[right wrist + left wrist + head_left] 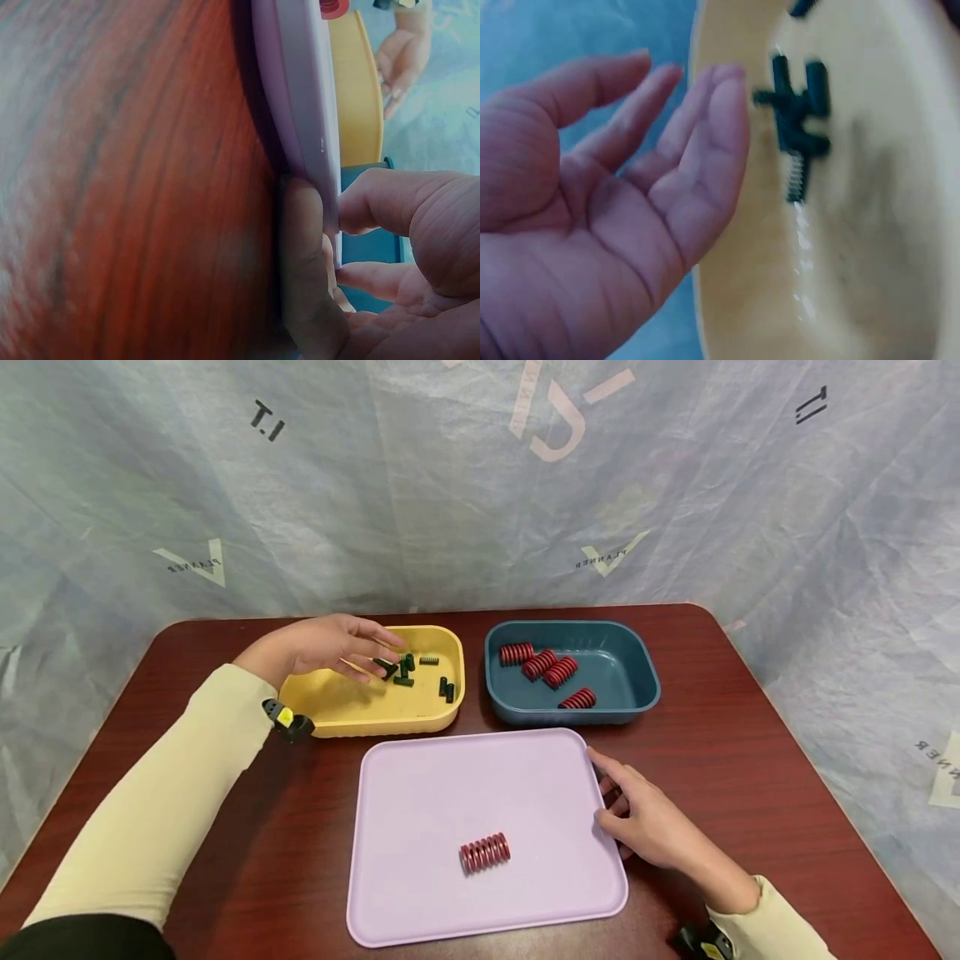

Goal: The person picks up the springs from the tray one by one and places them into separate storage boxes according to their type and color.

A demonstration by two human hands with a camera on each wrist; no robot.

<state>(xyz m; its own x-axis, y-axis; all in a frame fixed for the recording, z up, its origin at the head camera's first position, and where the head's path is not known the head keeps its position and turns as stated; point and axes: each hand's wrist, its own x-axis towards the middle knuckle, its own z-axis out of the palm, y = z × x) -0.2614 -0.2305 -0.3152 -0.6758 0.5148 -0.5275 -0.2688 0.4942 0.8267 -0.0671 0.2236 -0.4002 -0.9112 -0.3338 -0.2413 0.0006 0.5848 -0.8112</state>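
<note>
My left hand (333, 647) hovers over the yellow bin (360, 727), fingers spread and loosely bent, with nothing in them. Beneath and beside the fingertips lie several small dark green springs (405, 670), and the left wrist view shows a cluster of these green springs (791, 112) apart from the hand. At the right edge of the lilac tray (420, 793), my right hand (648, 818) grips the rim. Its thumb (367, 202) is on the upper side and a finger (301, 232) is against the outer side. One large red spring (484, 852) lies on the tray.
A dark blue bin (573, 717) stands to the right of the yellow one, behind the tray, with several red springs (558, 672) in it. All rest on a reddish-brown wooden table (750, 760). A pale printed sheet (450, 510) hangs behind the table.
</note>
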